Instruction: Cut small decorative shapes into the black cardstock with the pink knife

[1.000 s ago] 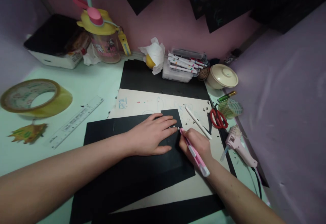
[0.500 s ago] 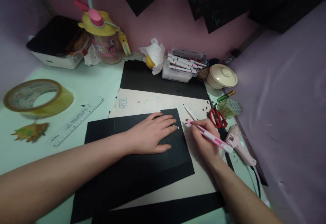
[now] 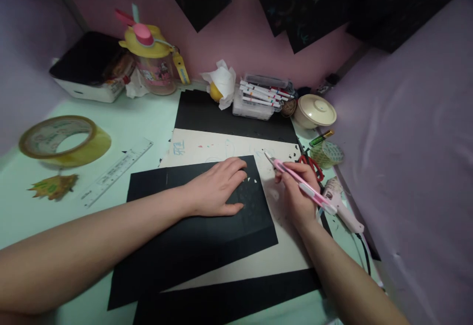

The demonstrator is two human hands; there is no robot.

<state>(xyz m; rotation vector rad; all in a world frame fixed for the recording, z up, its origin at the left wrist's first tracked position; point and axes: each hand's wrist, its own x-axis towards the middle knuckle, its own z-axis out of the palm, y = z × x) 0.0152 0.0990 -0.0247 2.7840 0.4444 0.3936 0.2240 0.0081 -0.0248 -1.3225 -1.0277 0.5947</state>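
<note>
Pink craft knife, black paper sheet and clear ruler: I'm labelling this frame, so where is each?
Pink craft knife [image 3: 301,186], head view, middle of its handle in the right hand.
Black paper sheet [image 3: 207,236], head view, bare area below the left hand.
Clear ruler [image 3: 117,171], head view, middle of its length.

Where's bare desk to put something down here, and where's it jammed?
Free: the green desk between tape roll, ruler, bottle and black paper; also the cream sheet above the left hand. Crowded: right of the right hand, with scissors, glue gun, bowl, markers.
</note>
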